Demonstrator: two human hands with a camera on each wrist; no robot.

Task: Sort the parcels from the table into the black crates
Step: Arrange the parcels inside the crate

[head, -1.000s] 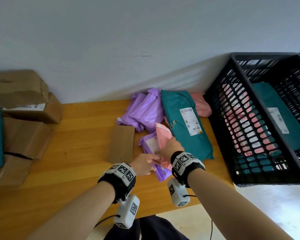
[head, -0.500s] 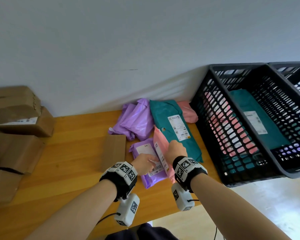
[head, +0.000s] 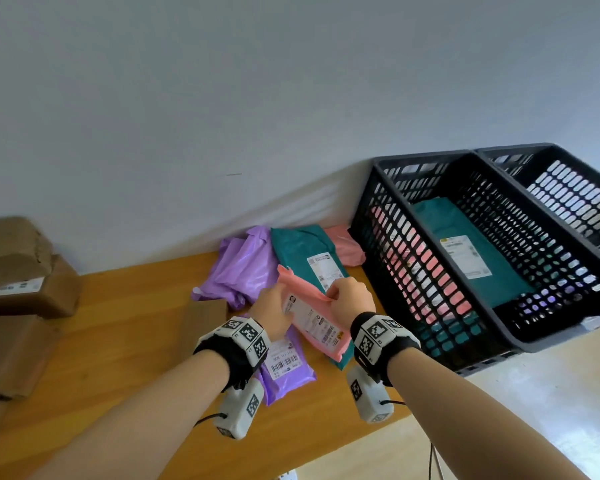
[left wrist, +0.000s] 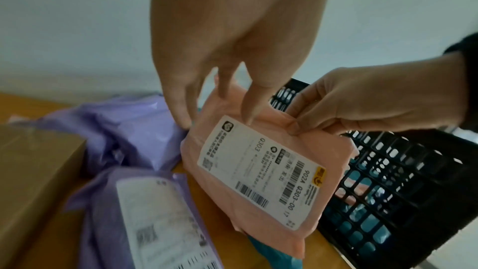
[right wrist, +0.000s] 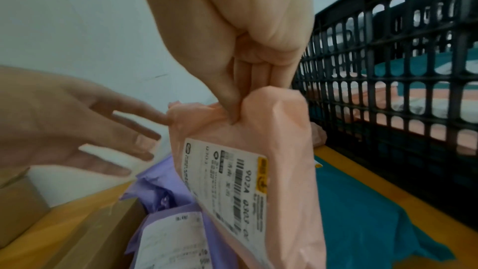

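Black crates [head: 492, 344] stand right of a wooden surface [head: 118, 341] strewn with parcels. A pink parcel [head: 312, 318] hangs above it, pinched at its top edge by the right hand [head: 349, 299]; the left hand [head: 274, 311], fingers straight, touches it. The thin pinch could let the slick bag slip.
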